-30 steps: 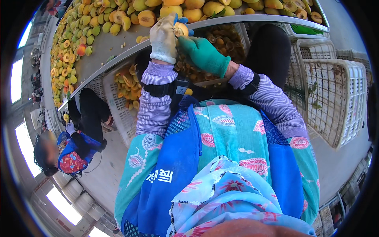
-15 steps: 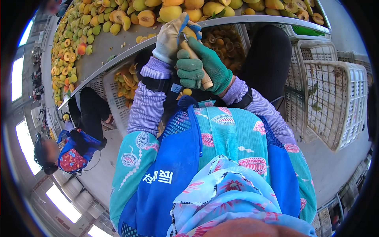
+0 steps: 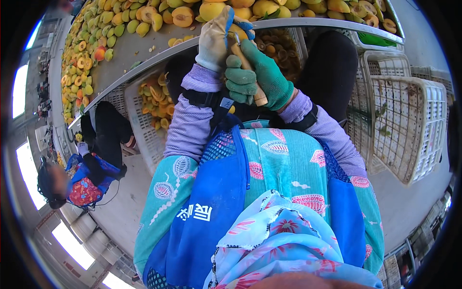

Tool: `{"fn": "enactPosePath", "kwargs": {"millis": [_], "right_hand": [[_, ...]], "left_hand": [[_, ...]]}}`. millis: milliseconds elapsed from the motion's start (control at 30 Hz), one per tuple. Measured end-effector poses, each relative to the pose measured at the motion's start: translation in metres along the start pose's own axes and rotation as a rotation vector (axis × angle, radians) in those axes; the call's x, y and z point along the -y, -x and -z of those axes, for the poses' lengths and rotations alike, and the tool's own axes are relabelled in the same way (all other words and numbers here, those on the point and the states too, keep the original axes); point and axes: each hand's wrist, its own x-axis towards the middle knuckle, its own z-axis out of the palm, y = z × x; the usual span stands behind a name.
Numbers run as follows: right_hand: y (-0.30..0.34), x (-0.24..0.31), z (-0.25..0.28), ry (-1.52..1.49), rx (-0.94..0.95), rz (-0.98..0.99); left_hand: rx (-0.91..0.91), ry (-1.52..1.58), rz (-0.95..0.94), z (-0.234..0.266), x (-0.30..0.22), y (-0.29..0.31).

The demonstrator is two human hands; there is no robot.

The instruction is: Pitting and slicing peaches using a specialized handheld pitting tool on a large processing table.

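Observation:
My left hand, in a pale glove with blue on the fingers, holds a yellow peach, largely covered by the fingers. In a green glove, my right hand is closed around the wooden handle of a pitting tool. The tool's small metal tip meets the side of the peach facing me; how deep it goes cannot be made out. Both hands are close together, in front of the near edge of the sorting table. Many whole and halved peaches lie on the table.
Below the table edge stand a crate of peach pieces on the left and a container of brownish fruit pieces beyond my hands. White plastic crates are stacked at right. Another person sits at left along the table.
Both hands have shifted slightly right together, keeping hold of the peach and the pitting tool. The whole view has moved a little as well.

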Motion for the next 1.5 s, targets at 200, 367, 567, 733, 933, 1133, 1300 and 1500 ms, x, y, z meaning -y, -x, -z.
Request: {"fn": "enactPosePath", "kwargs": {"millis": [200, 367, 567, 733, 933, 1133, 1300, 1500], "right_hand": [[-0.005, -0.004, -0.001, -0.081, 0.068, -0.014], [-0.009, -0.003, -0.001, -0.019, 0.043, -0.026], [-0.015, -0.005, 0.006, -0.077, 0.210, -0.131], [-0.019, -0.012, 0.004, -0.257, 0.367, -0.166], [-0.014, -0.017, -0.023, -0.248, 0.312, -0.188], [0.013, 0.009, 0.025, 0.069, -0.657, -0.135], [0.011, 0.010, -0.016, 0.672, -0.641, -0.011], [-0.001, -0.003, -0.015, 0.874, -0.619, -0.069]], "left_hand": [[-0.027, -0.100, -0.020, -0.001, -0.003, -0.001], [0.038, -0.089, 0.081, 0.008, -0.008, -0.003], [-0.042, 0.255, 0.099, 0.005, -0.019, 0.017], [-0.051, -0.150, -0.016, 0.010, -0.029, 0.025], [-0.419, 0.558, -0.011, 0.040, -0.033, 0.046], [-0.896, -0.219, 0.317, 0.173, -0.051, 0.123], [-0.739, 0.101, 0.119, 0.137, -0.054, 0.111], [-0.943, -0.305, 0.073, 0.157, -0.054, 0.150]]}}
